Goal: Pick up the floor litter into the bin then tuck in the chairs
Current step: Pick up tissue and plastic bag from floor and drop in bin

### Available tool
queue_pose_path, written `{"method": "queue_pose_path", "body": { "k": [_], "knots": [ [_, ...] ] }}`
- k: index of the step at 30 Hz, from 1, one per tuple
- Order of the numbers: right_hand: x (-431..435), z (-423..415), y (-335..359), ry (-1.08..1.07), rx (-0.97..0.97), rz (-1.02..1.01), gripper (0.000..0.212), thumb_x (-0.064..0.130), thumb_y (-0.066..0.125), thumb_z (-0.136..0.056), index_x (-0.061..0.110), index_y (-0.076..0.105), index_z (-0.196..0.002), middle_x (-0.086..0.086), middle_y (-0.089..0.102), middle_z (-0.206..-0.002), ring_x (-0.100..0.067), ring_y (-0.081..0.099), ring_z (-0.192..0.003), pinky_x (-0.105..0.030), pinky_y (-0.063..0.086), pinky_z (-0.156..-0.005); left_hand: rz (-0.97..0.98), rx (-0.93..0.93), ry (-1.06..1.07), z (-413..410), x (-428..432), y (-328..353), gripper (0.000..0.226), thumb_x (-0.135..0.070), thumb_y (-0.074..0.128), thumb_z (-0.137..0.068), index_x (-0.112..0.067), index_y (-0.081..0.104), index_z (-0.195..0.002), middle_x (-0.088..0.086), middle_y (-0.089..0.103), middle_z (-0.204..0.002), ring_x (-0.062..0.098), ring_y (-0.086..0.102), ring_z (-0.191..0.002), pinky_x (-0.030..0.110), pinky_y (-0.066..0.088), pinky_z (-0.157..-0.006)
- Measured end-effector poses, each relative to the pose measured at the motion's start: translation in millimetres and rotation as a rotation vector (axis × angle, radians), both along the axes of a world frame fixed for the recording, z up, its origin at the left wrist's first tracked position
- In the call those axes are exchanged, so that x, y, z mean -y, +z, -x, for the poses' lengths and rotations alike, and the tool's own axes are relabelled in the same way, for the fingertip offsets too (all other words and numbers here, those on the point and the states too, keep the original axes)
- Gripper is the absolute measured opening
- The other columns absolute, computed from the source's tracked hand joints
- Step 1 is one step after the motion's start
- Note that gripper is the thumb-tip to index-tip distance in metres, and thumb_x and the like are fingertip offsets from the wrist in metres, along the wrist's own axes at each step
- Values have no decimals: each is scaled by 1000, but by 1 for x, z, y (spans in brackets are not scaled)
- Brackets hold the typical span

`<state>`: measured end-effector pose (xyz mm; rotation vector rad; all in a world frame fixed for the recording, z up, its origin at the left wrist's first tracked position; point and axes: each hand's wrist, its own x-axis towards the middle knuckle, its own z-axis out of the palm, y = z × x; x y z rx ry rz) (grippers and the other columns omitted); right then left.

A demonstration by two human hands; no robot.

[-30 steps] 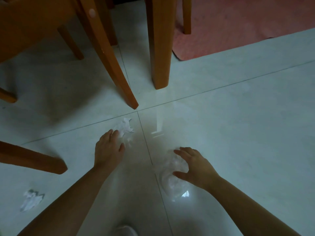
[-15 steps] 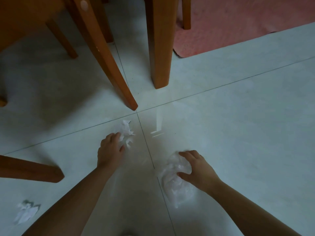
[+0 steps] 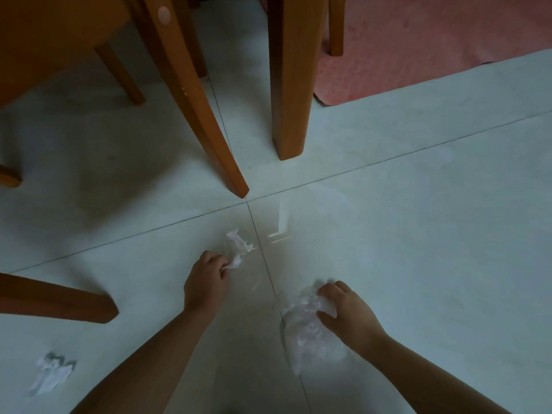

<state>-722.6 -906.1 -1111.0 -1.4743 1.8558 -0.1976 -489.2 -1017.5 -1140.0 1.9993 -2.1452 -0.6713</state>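
Floor [image 3: 418,234] of pale glossy tile takes most of the view, with a pink rug [image 3: 433,40] at the far right; no bin is in sight. A wooden chair [image 3: 59,40] stands at the far left, one curved leg ending just beyond the litter, and a square leg [image 3: 288,85], probably of a table, stands beside it. A clear bag [image 3: 307,330] lies on the floor at the near right; the right hand [image 3: 349,315] curls its fingers into the top of it. A second tissue [image 3: 50,373] lies well apart at the near left. The left hand [image 3: 206,279] pinches the near edge of a crumpled tissue [image 3: 237,248]. I think the thin bag may slip from such a partial grip when lifted, the tissue may tear or drop because only an edge is held, and the second tissue is easy to forget.
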Motion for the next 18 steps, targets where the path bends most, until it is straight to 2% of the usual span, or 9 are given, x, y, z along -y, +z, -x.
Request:
{"method": "queue_pose_path", "body": {
  "k": [3, 5, 8, 10, 13, 14, 16, 18],
  "knots": [
    [-4, 0, -1, -12, 26, 38, 22, 15, 60, -84, 13, 59, -106, 2, 54, -100, -10, 53, -83, -2, 33, -65, 6, -36, 20, 1, -10, -1, 6, -4, 62, -82, -3, 66, -86, 13, 59, -97, 29, 57, -77, 28, 35, -59],
    [-4, -1, 0, -23, 42, 61, 10, 9, 59, -83, 13, 60, -91, 3, 51, -89, -7, 49, -71, -2, 33, -58, -3, -95, 41, 2, -15, 1, 5, -2, 63, -81, -2, 66, -84, 14, 60, -92, 26, 56, -71, 26, 36, -57],
    [-7, -3, -1, -87, 67, 104, 18, 2, 58, -81, 18, 53, -75, 3, 53, -79, -3, 47, -59, -6, 37, -54, 33, -191, 27, 8, -22, 8, 5, 3, 65, -78, 0, 66, -81, 13, 61, -83, 25, 58, -67, 26, 43, -57],
    [-14, -6, -1, -151, 94, 126, 16, 1, 59, -81, 15, 56, -73, 2, 55, -77, -4, 50, -59, -9, 39, -55, 81, -275, 20, 14, -28, 18, 7, 3, 67, -77, -2, 65, -81, 10, 62, -81, 23, 61, -67, 26, 49, -59],
    [-19, -4, 3, -248, 153, 184, 10, -1, 62, -80, 8, 64, -76, 1, 57, -75, -6, 53, -62, -8, 39, -59, 137, -374, 11, 26, -37, 36, 9, 2, 69, -77, -3, 64, -82, 5, 62, -80, 10, 59, -65, 10, 46, -57],
    [-21, -1, 8, -290, 171, 208, 11, -2, 62, -79, 8, 64, -76, 0, 59, -75, -8, 54, -63, -7, 39, -60, 146, -393, 0, 29, -40, 44, 10, 2, 69, -77, -4, 64, -82, 5, 62, -81, 9, 59, -66, 8, 46, -58],
    [-26, 4, 19, -378, 202, 256, 14, -4, 62, -79, 9, 64, -75, -1, 61, -75, -13, 56, -70, -7, 39, -61, 150, -411, -31, 35, -46, 58, 11, 2, 69, -76, -5, 65, -82, 3, 62, -81, 7, 59, -76, 6, 45, -59],
    [-38, 6, 35, -464, 224, 283, 18, -5, 62, -78, 12, 63, -73, -2, 62, -75, -9, 55, -78, -7, 39, -61, 139, -408, -47, 38, -52, 72, 11, 2, 70, -76, -6, 65, -83, 1, 61, -81, 7, 58, -78, 6, 44, -60]
  ]
}}
